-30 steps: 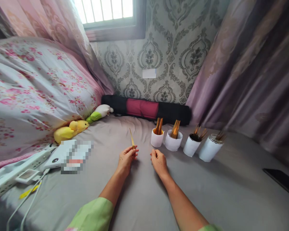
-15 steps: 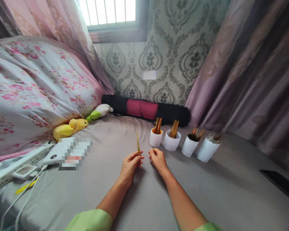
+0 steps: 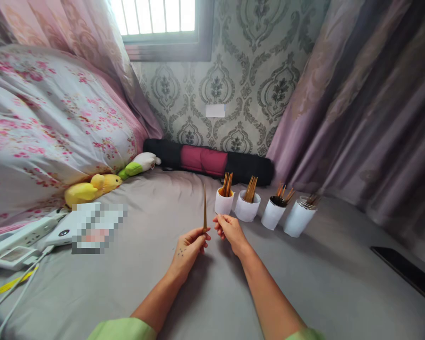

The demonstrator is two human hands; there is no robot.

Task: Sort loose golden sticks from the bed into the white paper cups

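Observation:
My left hand (image 3: 190, 250) pinches the lower end of a thin brown tapered stick (image 3: 205, 208) between thumb and fingers. The stick stands nearly upright, its narrow point at the top. Just to the right, my right hand (image 3: 230, 231) is closed with thumb and forefinger together, a small gap from the left fingertips. Whether it holds anything small cannot be made out. Beyond it stand a white-wrapped cup (image 3: 224, 203) and a wider white-wrapped cup (image 3: 247, 209), each with a bunch of thin brown sticks rising out of it.
Farther right are a dark-mouthed white-wrapped cup (image 3: 272, 216) and a white-wrapped glass jar (image 3: 299, 219), also holding sticks. A black and red roll (image 3: 203, 160) lies along the wall. Leftward are plush toys (image 3: 92, 189) and a power strip (image 3: 21, 241); a black flat object (image 3: 405, 274) lies right.
The whole scene has slid a little left in view. The stick in my left hand looks straighter and shows more of its length. The fingers of my right hand have loosened slightly.

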